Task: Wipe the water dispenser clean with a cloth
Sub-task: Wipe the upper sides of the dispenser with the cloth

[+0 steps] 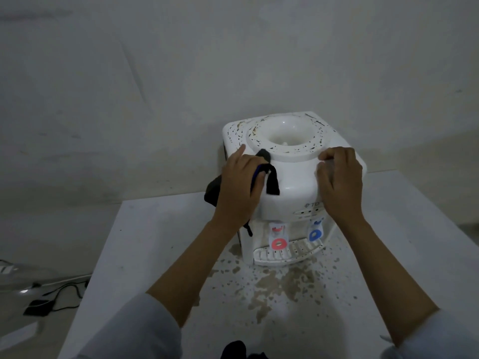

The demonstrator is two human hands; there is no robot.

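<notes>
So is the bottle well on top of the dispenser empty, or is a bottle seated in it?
Empty: the bottle well on the water dispenser shows its bare white funnel, with no bottle seated.

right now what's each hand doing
Left hand: presses a black cloth against the water dispenser, fingers round it.
Right hand: fingers curled, gripping the dispenser's top edge.

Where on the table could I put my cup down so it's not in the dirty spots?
The table is bare on its left part, between the dispenser and the left edge. The strip right of the dispenser is mostly bare too. In front of the drip tray it is crowded with brown splatter, and both arms cross there.
</notes>
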